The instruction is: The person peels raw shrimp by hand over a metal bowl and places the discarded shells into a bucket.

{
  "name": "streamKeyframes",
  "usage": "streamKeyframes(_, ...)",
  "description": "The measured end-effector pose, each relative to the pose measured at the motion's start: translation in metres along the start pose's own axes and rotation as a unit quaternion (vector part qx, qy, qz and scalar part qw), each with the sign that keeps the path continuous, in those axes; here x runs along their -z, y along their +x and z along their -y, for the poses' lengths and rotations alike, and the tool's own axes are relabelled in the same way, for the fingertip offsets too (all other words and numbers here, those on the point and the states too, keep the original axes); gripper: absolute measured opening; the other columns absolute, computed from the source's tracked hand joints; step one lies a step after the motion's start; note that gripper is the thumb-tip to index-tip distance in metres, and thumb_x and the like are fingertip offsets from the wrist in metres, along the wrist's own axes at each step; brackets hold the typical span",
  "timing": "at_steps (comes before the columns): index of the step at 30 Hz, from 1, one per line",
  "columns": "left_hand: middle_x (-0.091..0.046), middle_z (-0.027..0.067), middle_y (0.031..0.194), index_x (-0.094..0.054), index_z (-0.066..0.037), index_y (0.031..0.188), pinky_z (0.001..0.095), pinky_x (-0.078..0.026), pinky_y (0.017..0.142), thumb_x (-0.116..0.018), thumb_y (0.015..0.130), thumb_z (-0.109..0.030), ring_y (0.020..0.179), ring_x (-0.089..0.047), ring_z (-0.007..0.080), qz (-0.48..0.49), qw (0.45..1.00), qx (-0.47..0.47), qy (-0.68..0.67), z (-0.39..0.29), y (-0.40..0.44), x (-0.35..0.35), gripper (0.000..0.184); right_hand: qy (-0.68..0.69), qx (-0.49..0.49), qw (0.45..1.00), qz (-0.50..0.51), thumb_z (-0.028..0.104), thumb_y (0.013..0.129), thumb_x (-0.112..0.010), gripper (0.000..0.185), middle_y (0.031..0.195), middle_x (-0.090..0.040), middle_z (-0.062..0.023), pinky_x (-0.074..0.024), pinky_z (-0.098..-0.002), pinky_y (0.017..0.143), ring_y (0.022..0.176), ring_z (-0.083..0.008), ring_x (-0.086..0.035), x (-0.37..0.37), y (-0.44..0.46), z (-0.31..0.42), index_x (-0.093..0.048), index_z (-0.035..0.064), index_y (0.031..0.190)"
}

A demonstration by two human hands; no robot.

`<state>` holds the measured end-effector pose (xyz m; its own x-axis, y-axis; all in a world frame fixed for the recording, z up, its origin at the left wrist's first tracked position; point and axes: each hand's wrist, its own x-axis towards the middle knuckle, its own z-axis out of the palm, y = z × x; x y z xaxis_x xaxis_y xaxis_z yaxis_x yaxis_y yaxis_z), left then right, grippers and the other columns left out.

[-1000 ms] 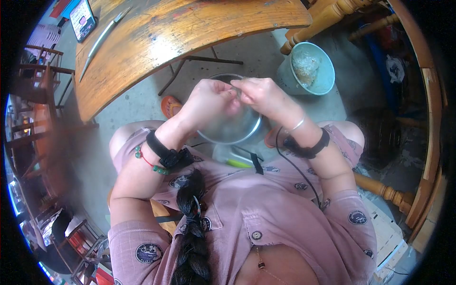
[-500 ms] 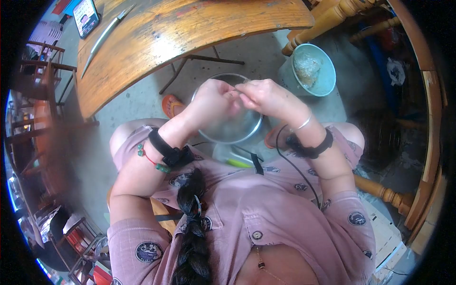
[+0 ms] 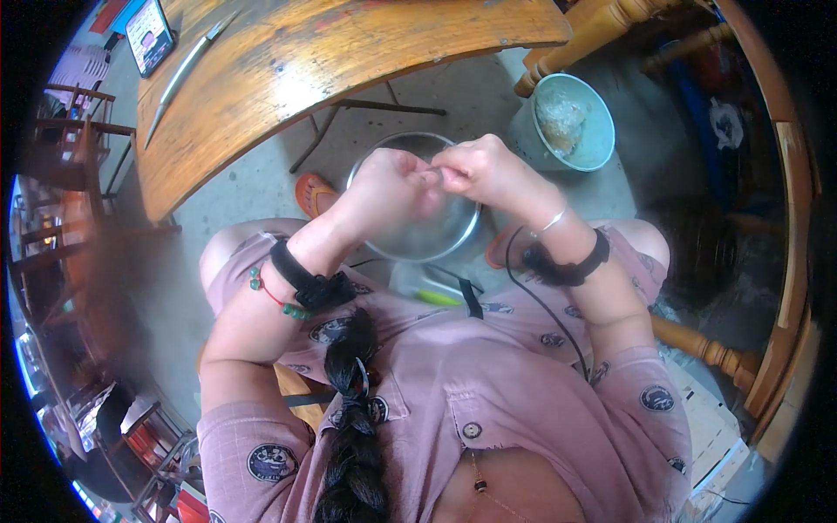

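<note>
Both hands meet over the metal bowl (image 3: 472, 234), their fingertips touching or nearly so. The right hand (image 3: 466, 167) has its thumb and forefinger pinched together, pointing toward the other hand. The left hand (image 3: 403, 187) is curled, its fingers drawn together, though its lower fingers blur against the bowl. Whatever may lie between the fingertips is too small and indistinct to name, and I cannot tell which hand bears it. The bowl is below the hands, between the feet; hands and wrists cover part of its rim, and its contents are a grey haze. An orange sandal (image 3: 312, 195) shows beside it, partly hidden by the left forearm, while the other foot is largely covered by the right forearm and a black cable (image 3: 542, 304). Nearer the body, a bright green item (image 3: 438, 298) shows at the edge of the clothing, its shape hard to read. The pale blue bucket (image 3: 598, 146) is to the right, holding something wrapped in clear plastic that cannot be identified. On the wooden worktop (image 3: 375, 52), a long slender tool (image 3: 187, 77) lies near a phone (image 3: 150, 40), whose small screen details are illegible; the top edge of the view cuts off the worktop.
</note>
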<state>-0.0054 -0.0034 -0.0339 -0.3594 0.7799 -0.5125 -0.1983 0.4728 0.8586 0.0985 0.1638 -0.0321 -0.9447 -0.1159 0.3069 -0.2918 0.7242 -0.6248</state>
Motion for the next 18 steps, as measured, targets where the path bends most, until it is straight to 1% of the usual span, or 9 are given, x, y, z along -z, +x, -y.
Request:
streamKeyframes(1, -0.064, 0.0026, 0.074, -0.065, 0.001, 0.092, 0.021, -0.045, 0.054, -0.054, 0.098, -0.011, 0.06, -0.056, 0.0076, 0.003, 1.0, -0.003, -0.014, -0.001, -0.001, 0.0, 0.017, 0.014, -0.012, 1.0, -0.003, 0.007, 0.078, -0.06, 0.013, 0.076, -0.065, -0.0175, -0.0541, -0.0396, 0.063, 0.069, -0.0348, -0.065, 0.002, 0.0, 0.0, -0.067, 0.0004, 0.086)
streamKeyframes(2, -0.064, 0.0026, 0.074, -0.065, 0.001, 0.092, 0.021, -0.045, 0.054, -0.054, 0.098, -0.011, 0.06, -0.056, 0.0076, 0.004, 1.0, -0.003, -0.013, -0.003, -0.001, 0.0, 0.017, 0.015, -0.013, 1.0, -0.004, 0.007, 0.078, -0.06, 0.013, 0.076, -0.065, -0.0175, -0.0541, -0.0396, 0.063, 0.069, -0.0348, -0.065, 0.005, 0.001, 0.001, -0.067, 0.0004, 0.086)
streamKeyframes(4, -0.065, 0.0027, 0.076, -0.064, 0.001, 0.095, 0.0204, -0.045, 0.057, -0.053, 0.098, -0.01, 0.062, -0.056, 0.0075, -0.004, 0.998, -0.003, -0.07, -0.012, -0.002, 0.001, 0.016, 0.03, -0.037, 0.999, -0.012, 0.003, 0.079, -0.064, 0.019, 0.081, -0.067, -0.016, -0.0526, -0.0357, 0.061, 0.067, -0.0295, -0.065, 0.014, 0.003, 0.003, -0.068, 0.0001, 0.097)
streamKeyframes(5, -0.065, 0.0027, 0.076, -0.064, 0.001, 0.095, 0.0204, -0.045, 0.057, -0.053, 0.098, -0.01, 0.062, -0.056, 0.0075, -0.003, 0.998, -0.003, -0.069, -0.012, -0.002, 0.002, 0.016, 0.03, -0.037, 0.999, -0.013, 0.003, 0.079, -0.064, 0.019, 0.081, -0.067, -0.016, -0.0526, -0.0357, 0.061, 0.067, -0.0295, -0.065, 0.017, 0.004, 0.006, -0.068, 0.0001, 0.097)
streamKeyframes(7, -0.065, 0.0025, 0.077, -0.064, 0.001, 0.097, 0.02, -0.045, 0.059, -0.053, 0.098, -0.009, 0.064, -0.056, 0.0074, 0.015, 0.997, -0.003, -0.073, -0.012, -0.001, 0.004, 0.015, 0.032, -0.036, 0.999, -0.006, 0.01, 0.085, -0.06, 0.019, 0.084, -0.067, -0.0187, -0.0545, -0.0397, 0.069, 0.077, -0.0352, -0.066, 0.022, 0.005, 0.011, -0.067, -0.0018, 0.098)
streamKeyframes(8, -0.065, 0.0025, 0.077, -0.064, 0.001, 0.097, 0.02, -0.045, 0.059, -0.053, 0.098, -0.009, 0.064, -0.056, 0.0074, 0.015, 0.997, -0.004, -0.074, -0.012, -0.001, 0.004, 0.015, 0.031, -0.035, 0.999, -0.006, 0.01, 0.085, -0.06, 0.019, 0.084, -0.067, -0.0187, -0.0545, -0.0397, 0.069, 0.077, -0.0352, -0.066, 0.022, 0.005, 0.01, -0.067, -0.0018, 0.098)
streamKeyframes(10, -0.065, 0.0021, 0.078, -0.063, 0.0, 0.097, 0.0198, -0.045, 0.061, -0.052, 0.098, -0.009, 0.066, -0.057, 0.0073, 0.021, 0.998, -0.002, -0.052, -0.013, -0.004, 0.004, 0.015, 0.006, -0.003, 1.0, 0.023, 0.011, 0.086, -0.06, 0.019, 0.086, -0.067, -0.0188, -0.0543, -0.0401, 0.071, 0.079, -0.0353, -0.066, 0.019, 0.004, 0.007, -0.066, -0.0018, 0.097)
streamKeyframes(13, -0.064, 0.002, 0.079, -0.063, 0.001, 0.098, 0.02, -0.046, 0.062, -0.052, 0.098, -0.009, 0.067, -0.057, 0.0075, 0.015, 1.0, -0.018, -0.02, -0.005, 0.0, 0.003, 0.015, -0.017, -0.009, 0.999, 0.028, 0.012, 0.085, -0.06, 0.018, 0.085, -0.067, -0.0186, -0.0543, -0.0405, 0.071, 0.079, -0.0353, -0.066, 0.012, 0.003, 0.008, -0.066, -0.001, 0.095)
streamKeyframes(18, -0.064, 0.0026, 0.079, -0.063, 0.001, 0.098, 0.0203, -0.047, 0.063, -0.052, 0.098, -0.009, 0.068, -0.058, 0.0079, 0.003, 1.0, -0.005, -0.026, -0.006, -0.003, -0.002, 0.015, 0.0, -0.03, 0.999, 0.021, 0.011, 0.084, -0.059, 0.015, 0.08, -0.066, -0.0183, -0.0544, -0.04, 0.067, 0.074, -0.0347, -0.066, 0.012, 0.006, 0.014, -0.066, -0.0012, 0.089)
